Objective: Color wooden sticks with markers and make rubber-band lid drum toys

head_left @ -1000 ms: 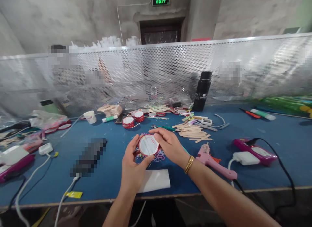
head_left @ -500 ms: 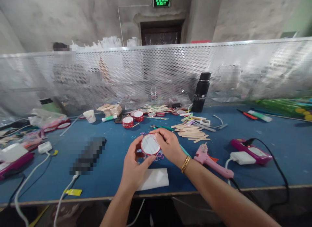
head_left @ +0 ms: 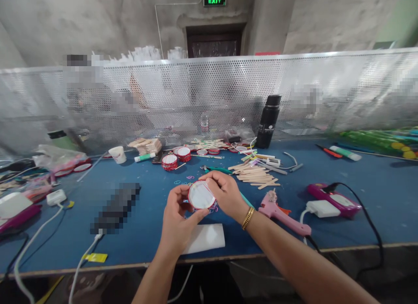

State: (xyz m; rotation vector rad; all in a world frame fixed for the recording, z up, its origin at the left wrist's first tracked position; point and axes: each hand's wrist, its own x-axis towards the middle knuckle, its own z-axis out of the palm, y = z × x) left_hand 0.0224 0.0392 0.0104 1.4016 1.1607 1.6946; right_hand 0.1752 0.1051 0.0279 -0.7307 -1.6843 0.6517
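Between my two hands is a small round drum-like piece (head_left: 201, 195) with a white face and a red rim, its face tilted up toward me. My left hand (head_left: 180, 214) grips its left and lower edge, thumb along the bottom. From the upper right, my right hand (head_left: 225, 190) holds the rim, with the thumb resting on the white face. Small coloured rubber bands (head_left: 213, 208) lie on the table behind and below the piece, partly hidden. Nearer me, a folded white sheet (head_left: 207, 238) lies partly under my left wrist.
A pink glue gun (head_left: 285, 217) and a purple power strip (head_left: 339, 201) lie to the right. Wooden sticks (head_left: 256, 174), green-handled pliers (head_left: 217, 169) and red-rimmed drum pieces (head_left: 170, 162) are farther back. A black bottle (head_left: 268, 121) stands before the perforated metal screen (head_left: 183, 95). A phone (head_left: 116, 208) lies left.
The view has shifted slightly. Both hands stay on the drum piece in nearly the same pose, with hardly any movement of the piece.
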